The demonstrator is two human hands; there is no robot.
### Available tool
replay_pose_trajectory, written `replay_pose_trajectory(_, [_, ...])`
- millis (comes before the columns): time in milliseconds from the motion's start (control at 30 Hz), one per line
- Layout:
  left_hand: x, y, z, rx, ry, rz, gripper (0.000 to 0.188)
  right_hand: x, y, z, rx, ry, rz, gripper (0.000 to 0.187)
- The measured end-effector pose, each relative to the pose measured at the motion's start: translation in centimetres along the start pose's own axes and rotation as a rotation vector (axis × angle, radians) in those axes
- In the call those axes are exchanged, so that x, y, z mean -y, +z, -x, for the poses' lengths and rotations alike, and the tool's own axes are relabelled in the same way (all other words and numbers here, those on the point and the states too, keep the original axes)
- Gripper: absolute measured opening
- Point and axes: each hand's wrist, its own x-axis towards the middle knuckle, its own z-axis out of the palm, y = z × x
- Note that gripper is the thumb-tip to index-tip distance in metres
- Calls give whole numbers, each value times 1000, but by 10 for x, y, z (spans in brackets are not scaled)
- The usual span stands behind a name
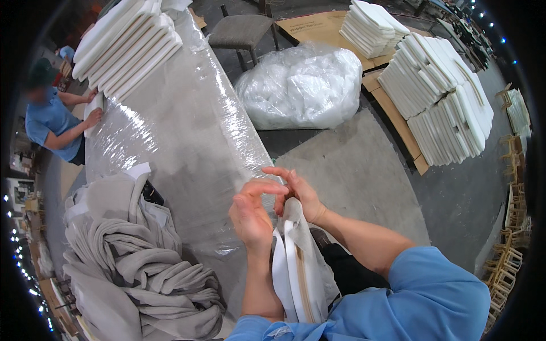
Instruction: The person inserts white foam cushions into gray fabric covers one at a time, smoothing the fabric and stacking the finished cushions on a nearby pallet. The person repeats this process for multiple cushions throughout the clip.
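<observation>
A white foam seat cushion (293, 267) with light grey fabric and a tan strip along its side stands on edge against my body, between my forearms. My left hand (253, 219) is raised beside its upper end, fingers bent and apart, with nothing visible in it. My right hand (301, 196) is just over the same end, its index finger stretched out and its other fingers curled. The fingertips of both hands are close together; whether they touch the cushion is hard to tell. Below them is a table (187, 142) covered in clear plastic film.
Crumpled grey fabric covers (136, 261) lie heaped at left. A cushion stack (128, 48) stands at the table's far end, near a co-worker (54, 122). Beyond the table are a stuffed clear plastic bag (301, 85), a chair (239, 31) and white cushion piles (438, 94) on cardboard.
</observation>
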Motion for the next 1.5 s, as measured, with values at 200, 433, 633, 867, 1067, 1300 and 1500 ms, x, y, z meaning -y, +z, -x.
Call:
replay_pose_trajectory(200, [26,-8,11,143,-349,189,79,-22,8,-11,-118,-64,-209,63])
replay_pose_trajectory(433, [42,-7,23,104,-335,76,75,-32,-13,-4,-98,-76,-238,49])
replay_pose_trajectory(633, [38,-6,25,114,-350,-172,64,-70,-34,-13,-222,-324,291,46])
replay_pose_trajectory(867, [-69,14,44,238,-99,-269,52,-42,36,22,-230,244,-512,52])
replay_pose_trajectory(1067, [-231,87,58,413,373,-285,50,113,132,24,217,-162,-244,49])
replay_pose_trajectory(1300, [-272,106,134,-330,162,-1197,62,139,203,79,215,-538,119,35])
replay_pose_trajectory(1500, [-279,100,180,-458,-324,-1165,76,103,201,108,399,-789,384,30])
